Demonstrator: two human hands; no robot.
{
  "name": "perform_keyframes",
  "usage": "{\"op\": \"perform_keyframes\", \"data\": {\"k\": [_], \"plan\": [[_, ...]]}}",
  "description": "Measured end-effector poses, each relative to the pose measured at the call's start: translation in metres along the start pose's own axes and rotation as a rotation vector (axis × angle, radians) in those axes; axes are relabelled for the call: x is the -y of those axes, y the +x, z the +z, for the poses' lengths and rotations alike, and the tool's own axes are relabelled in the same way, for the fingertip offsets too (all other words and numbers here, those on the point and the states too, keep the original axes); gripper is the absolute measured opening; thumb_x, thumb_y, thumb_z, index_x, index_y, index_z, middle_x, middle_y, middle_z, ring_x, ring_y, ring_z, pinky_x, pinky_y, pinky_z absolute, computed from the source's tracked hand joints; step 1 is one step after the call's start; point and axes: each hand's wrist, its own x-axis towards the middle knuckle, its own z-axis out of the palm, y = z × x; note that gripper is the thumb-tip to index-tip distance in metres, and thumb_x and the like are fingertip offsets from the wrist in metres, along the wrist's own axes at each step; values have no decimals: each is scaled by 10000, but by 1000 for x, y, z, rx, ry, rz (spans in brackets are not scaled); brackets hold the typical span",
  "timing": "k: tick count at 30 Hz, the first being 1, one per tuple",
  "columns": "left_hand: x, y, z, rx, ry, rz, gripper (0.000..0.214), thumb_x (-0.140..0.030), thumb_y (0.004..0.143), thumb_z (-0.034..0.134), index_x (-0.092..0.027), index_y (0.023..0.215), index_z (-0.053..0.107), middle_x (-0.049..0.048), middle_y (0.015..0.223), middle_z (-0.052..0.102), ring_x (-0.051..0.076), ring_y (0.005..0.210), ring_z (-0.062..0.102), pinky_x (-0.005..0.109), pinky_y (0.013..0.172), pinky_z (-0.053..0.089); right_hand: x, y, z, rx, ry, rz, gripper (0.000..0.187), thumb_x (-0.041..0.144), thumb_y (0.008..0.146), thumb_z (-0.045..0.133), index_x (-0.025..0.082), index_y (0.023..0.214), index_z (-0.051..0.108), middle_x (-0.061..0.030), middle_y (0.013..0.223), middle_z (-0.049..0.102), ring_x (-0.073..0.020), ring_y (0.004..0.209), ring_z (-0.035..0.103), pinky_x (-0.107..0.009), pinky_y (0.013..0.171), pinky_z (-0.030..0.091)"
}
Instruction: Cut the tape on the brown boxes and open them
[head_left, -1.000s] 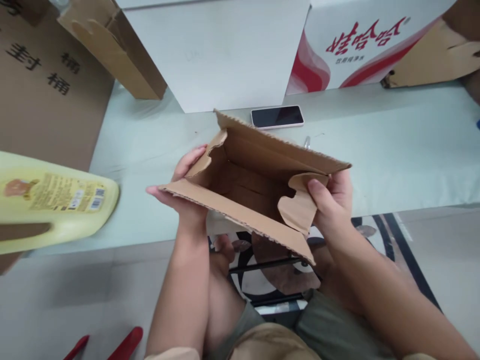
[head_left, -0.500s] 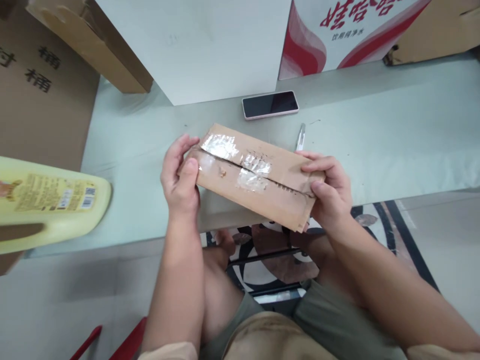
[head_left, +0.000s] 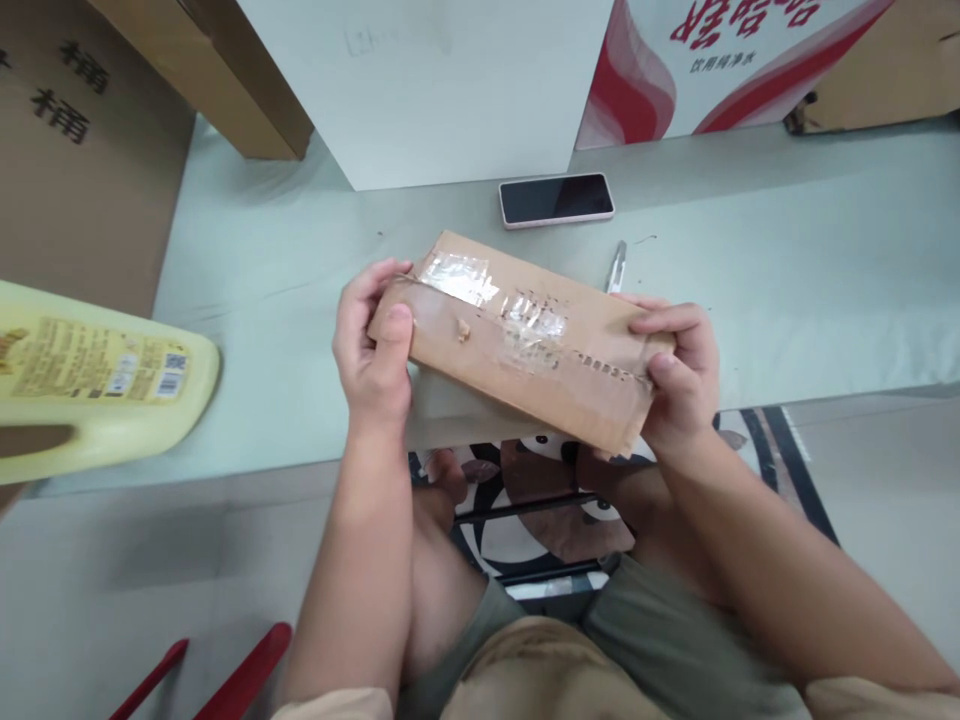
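A small brown cardboard box [head_left: 517, 350], with shiny clear tape and a seam along its top, is held tilted above the front edge of the table. My left hand [head_left: 375, 340] grips its left end, thumb on top. My right hand [head_left: 682, 370] clasps the right end, with the thumb near the seam. Just behind the right hand lies a slim silver and white tool [head_left: 617, 268], perhaps a utility knife, partly hidden. Farther back rests a phone [head_left: 556, 200] with a dark screen.
The table [head_left: 810, 270] has a pale green cover. On the left stands a yellow jug [head_left: 187, 400] beside a large brown carton [head_left: 82, 200]. A white box [head_left: 450, 90] and a red-and-white printed box [head_left: 712, 90] line the back. Red legs [head_left: 247, 670] show at lower left.
The gap along the box's top seam has narrowed, and its two flaps now sit closer to level. Both hands keep their hold. The whole view has shifted slightly.
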Motion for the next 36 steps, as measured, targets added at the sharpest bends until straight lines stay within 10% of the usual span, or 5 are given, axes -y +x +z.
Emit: {"op": "perform_keyframes", "data": {"k": [17, 29, 32, 36], "plan": [[-16, 9, -8, 112, 105, -14, 179, -415, 915, 713, -334, 984, 857, 23, 1279, 736, 302, 1286, 648, 511, 1176, 507, -2, 3, -1, 51, 114, 9, 414, 722, 869, 561, 326, 985, 590, -51, 1182, 726, -322, 1082, 706, -540, 888, 597], [2, 25, -20, -235, -112, -131, 219, -199, 728, 606, -203, 775, 820, 43, 940, 803, 282, 1141, 677, 503, 1178, 450, -31, -1, -6, -57, 60, 164, 520, 727, 921, 519, 304, 1207, 615, -68, 1258, 722, -285, 1217, 684, -507, 1043, 562], [11, 30, -34, -386, -145, -275, 201, -303, 740, 604, -212, 818, 766, 30, 888, 768, 258, 1015, 685, 473, 1043, 535, -31, -1, -4, 119, 16, 222, 526, 709, 993, 435, 288, 1187, 685, -71, 1290, 742, -279, 1262, 681, -537, 1123, 523], [15, 27, -42, -303, -218, -481, 168, -352, 719, 662, -241, 837, 705, -1, 824, 745, 227, 920, 684, 362, 805, 587, -14, -2, -2, 439, -37, 38, 527, 650, 1037, 419, 340, 1388, 659, -42, 1583, 583, -286, 1527, 490, -544, 1284, 380]]}}
